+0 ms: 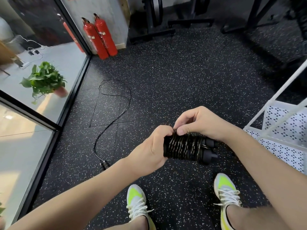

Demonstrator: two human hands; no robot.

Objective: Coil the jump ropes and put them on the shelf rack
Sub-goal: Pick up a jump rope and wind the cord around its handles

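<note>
Two forearms enter from 6 o'clock, above a pair of white and neon-yellow shoes (226, 193) planted on the floor. Left hand (149, 150): grip curled round the left end of the wound jump rope (184, 147), fingers wrapped over its top. Right hand (197, 123): fingers bent, thumb and fingertips pinching the cable at the upper edge of the coil. The rope is a tight black bundle, cable turns wrapped round both handles, whose ends stick out toward 3 o'clock. It is held in the air at centre frame, just above the shoes.

Second jump rope (114, 103) lies loose on the floor at 10 o'clock, cable snaking in open loops, handles together near the left forearm.

White shelf rack (282, 130) at 3 o'clock, perforated shelves; nothing visible on the shown tiers.

Floor (182, 72): black rubber tiles with pale flecks. Two red fire extinguishers (99, 37) stand at 11 o'clock against a wall. Glass partition (49, 100) along the 9 o'clock side; potted plant (44, 80) beyond it. Dark exercise-machine frames (166, 22) at 12 o'clock.
</note>
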